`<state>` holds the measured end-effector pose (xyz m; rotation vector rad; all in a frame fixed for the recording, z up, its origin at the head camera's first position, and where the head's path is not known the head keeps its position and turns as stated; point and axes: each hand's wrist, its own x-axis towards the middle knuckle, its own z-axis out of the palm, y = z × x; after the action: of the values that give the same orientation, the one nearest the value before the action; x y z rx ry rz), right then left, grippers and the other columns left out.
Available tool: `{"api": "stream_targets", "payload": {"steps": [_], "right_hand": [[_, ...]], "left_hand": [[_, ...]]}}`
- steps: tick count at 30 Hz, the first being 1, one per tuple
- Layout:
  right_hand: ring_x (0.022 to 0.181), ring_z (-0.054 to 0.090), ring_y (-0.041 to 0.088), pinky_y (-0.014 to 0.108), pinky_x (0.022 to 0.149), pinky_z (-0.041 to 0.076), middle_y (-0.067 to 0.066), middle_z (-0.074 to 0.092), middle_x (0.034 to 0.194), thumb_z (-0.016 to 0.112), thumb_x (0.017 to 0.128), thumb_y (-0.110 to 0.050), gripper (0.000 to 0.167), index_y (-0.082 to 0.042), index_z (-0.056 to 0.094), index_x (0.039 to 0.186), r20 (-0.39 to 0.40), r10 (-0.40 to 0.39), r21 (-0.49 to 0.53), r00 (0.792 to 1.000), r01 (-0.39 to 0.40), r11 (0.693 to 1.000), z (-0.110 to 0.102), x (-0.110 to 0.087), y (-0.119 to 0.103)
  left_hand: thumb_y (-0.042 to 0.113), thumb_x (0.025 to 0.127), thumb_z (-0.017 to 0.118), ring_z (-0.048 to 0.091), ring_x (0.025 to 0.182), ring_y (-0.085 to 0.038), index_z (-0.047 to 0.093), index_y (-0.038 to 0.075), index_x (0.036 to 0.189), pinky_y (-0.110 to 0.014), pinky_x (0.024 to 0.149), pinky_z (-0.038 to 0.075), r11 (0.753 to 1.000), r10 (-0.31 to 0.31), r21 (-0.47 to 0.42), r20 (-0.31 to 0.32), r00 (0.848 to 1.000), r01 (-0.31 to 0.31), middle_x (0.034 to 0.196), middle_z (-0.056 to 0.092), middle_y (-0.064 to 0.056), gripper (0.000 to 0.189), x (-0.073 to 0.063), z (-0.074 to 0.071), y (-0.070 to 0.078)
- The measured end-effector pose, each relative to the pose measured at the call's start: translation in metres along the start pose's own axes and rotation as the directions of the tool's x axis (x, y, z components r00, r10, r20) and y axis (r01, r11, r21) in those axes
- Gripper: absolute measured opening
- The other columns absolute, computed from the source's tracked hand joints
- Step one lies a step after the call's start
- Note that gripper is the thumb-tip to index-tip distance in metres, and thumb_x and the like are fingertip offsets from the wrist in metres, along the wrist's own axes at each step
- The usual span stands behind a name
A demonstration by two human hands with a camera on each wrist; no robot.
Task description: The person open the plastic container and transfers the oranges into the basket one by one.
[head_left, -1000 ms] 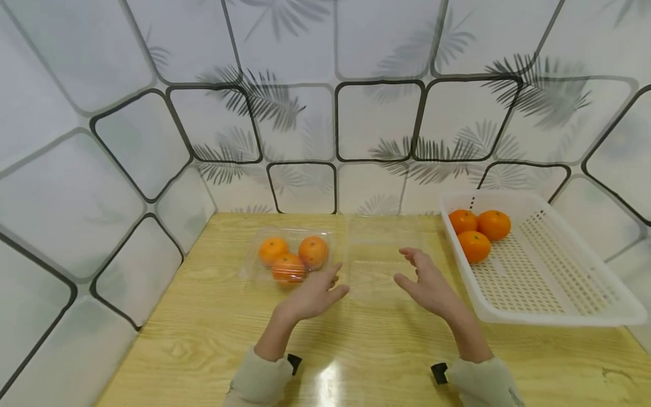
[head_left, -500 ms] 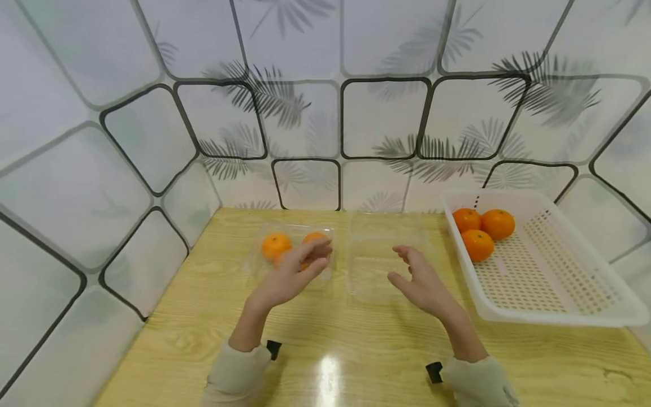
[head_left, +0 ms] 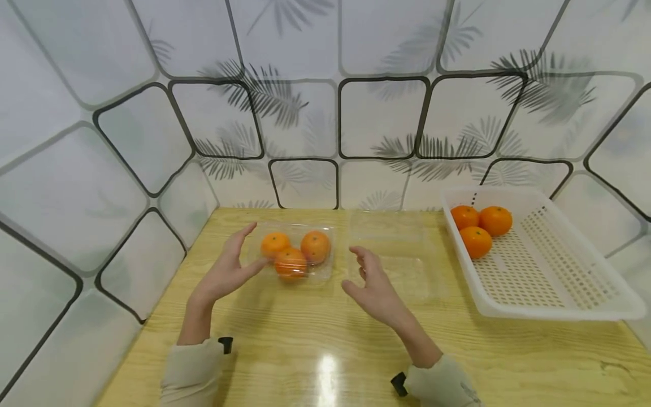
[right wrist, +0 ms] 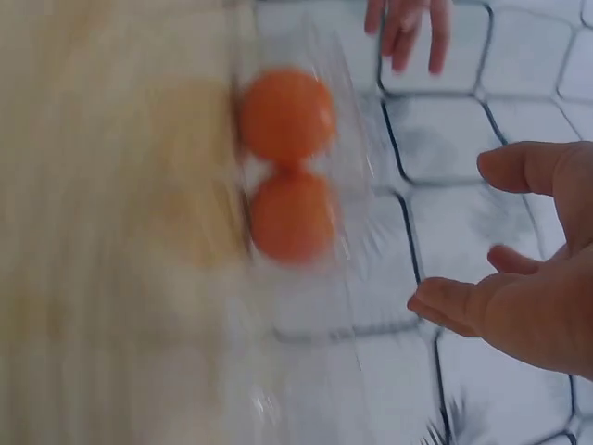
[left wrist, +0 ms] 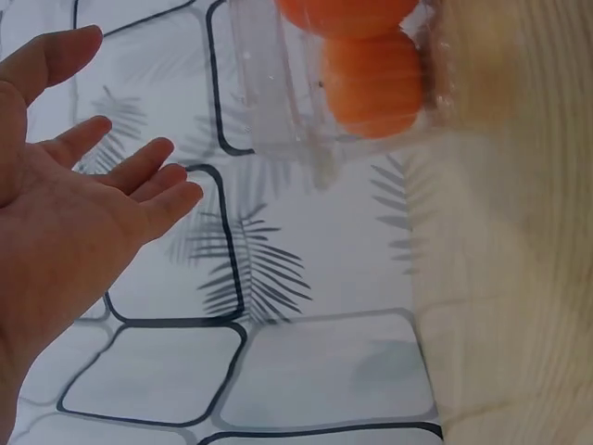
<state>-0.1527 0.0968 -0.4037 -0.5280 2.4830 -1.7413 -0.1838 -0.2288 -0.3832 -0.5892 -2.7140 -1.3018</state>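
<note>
A transparent plastic box [head_left: 325,273] holds three mandarins; one mandarin [head_left: 315,247] sits at its right side. My left hand [head_left: 226,274] is just left of this box, with fingers extended and thumb apart. In the left wrist view, a gap shows between the left hand [left wrist: 88,209] and the box. My right hand [head_left: 375,291] hovers right of the box, in front of part of a second transparent container [head_left: 407,271]. Its thumb and fingers are apart with nothing between them. The right wrist view is blurred, but the right hand [right wrist: 528,287] is seen apart from the mandarins.
A white perforated basket [head_left: 554,314] stands at the right, with three mandarins [head_left: 476,242] in its back left corner. The wooden table [head_left: 285,345] meets a patterned wall covering [head_left: 381,118] at the back and left.
My left hand has moved left from in front of the mandarin box to its left side. My right hand has shifted left, closer to that box. The box and basket stay in place.
</note>
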Motion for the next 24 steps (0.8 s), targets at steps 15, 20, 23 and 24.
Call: {"api": "stream_targets", "payload": {"steps": [15,20,23,24], "right_hand": [[0.142,0.013,0.057,0.073,0.103,0.028,0.033,-0.004,0.158,0.071,0.076,-0.009,0.099,-0.016,0.018,0.159,-0.139,0.067,-0.003,0.988,-0.068,0.998,0.069,0.049,0.020],[0.145,0.015,0.050,0.068,0.108,0.026,0.032,0.006,0.158,0.066,0.079,-0.005,0.097,-0.011,0.014,0.160,-0.163,0.057,-0.009,0.985,-0.059,0.998,0.079,0.054,0.028],[0.145,0.020,0.047,0.067,0.110,0.024,0.029,0.014,0.158,0.063,0.084,-0.004,0.094,-0.008,0.008,0.160,-0.142,0.024,-0.015,0.990,-0.026,1.000,0.082,0.054,0.030],[0.145,0.020,0.046,0.066,0.111,0.023,0.028,0.014,0.158,0.062,0.085,-0.004,0.093,-0.007,0.006,0.160,-0.129,0.016,-0.014,0.992,-0.018,1.000,0.082,0.054,0.031]], "left_hand": [[-0.002,0.090,0.056,-0.008,0.149,-0.041,-0.011,0.004,0.157,-0.064,0.115,0.008,0.982,-0.165,-0.068,0.127,0.978,0.174,0.163,-0.011,-0.023,0.096,0.007,0.009,-0.047],[0.001,0.091,0.055,-0.003,0.149,-0.042,-0.015,0.002,0.156,-0.061,0.116,0.013,0.970,-0.208,-0.088,0.170,0.963,0.225,0.162,-0.012,-0.023,0.095,0.008,0.013,-0.048],[0.001,0.090,0.055,0.000,0.149,-0.042,-0.013,0.001,0.156,-0.060,0.116,0.016,0.968,-0.224,-0.074,0.175,0.959,0.240,0.163,-0.010,-0.024,0.095,0.008,0.015,-0.047],[0.001,0.090,0.055,0.001,0.149,-0.042,-0.012,0.000,0.156,-0.060,0.116,0.017,0.970,-0.222,-0.062,0.171,0.960,0.236,0.163,-0.009,-0.024,0.094,0.008,0.015,-0.047]]}}
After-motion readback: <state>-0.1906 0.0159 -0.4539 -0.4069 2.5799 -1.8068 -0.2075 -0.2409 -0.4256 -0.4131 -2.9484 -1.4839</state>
